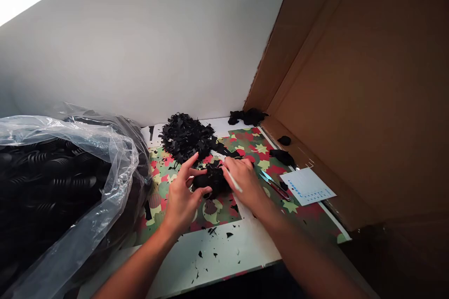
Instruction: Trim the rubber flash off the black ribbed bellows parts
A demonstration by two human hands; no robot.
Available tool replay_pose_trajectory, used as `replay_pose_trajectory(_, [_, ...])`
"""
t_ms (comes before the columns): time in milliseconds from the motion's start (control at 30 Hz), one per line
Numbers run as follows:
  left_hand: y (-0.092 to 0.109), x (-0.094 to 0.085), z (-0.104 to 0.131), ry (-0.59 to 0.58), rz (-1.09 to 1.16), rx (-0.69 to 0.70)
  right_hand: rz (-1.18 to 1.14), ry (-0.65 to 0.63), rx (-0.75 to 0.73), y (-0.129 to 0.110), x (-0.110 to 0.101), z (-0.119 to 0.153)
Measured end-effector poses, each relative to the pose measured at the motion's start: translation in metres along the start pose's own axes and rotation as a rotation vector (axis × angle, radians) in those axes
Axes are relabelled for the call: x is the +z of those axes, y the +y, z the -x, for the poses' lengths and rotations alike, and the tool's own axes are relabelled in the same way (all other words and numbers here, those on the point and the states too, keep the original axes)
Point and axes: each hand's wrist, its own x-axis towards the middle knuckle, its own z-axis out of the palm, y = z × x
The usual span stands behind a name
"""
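My left hand (pixel 184 194) curls its thumb and fingers around the left side of a dark black piece (pixel 212 180), low over the patterned sheet. The piece looks rounded, with ragged shreds about it; its exact kind I cannot make out. Closed around a slim white-handled tool (pixel 233 180), my right hand (pixel 243 180) is at the right side of that piece. The tool's tip is hidden among the black material. Just behind both hands rises a heap of black shavings (pixel 185 136).
At left, a clear plastic bag (pixel 119 187) holds many ribbed black parts (pixel 66 180). Scissors (pixel 275 184) and a white printed card (pixel 308 186) lie at right, beside a cardboard wall (pixel 351 103). Black scraps dot the camouflage sheet (pixel 228 212) and the pale tabletop (pixel 252 247).
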Motion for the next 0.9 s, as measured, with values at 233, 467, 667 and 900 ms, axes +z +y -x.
replay_pose_trajectory(233, [-0.001,0.0,-0.005,-0.04,0.113,-0.063,-0.305,0.026,0.014,0.003,-0.014,-0.004])
replay_pose_trajectory(467, [0.002,-0.003,-0.006,0.037,0.067,-0.074,-0.338,-0.085,-0.083,-0.02,0.005,0.001])
replay_pose_trajectory(667, [0.0,-0.006,-0.009,0.019,-0.045,-0.031,-0.065,-0.063,-0.173,-0.014,0.011,0.0])
replay_pose_trajectory(900, [-0.001,-0.01,-0.009,-0.101,-0.182,0.179,0.168,-0.14,-0.294,-0.013,0.006,-0.003])
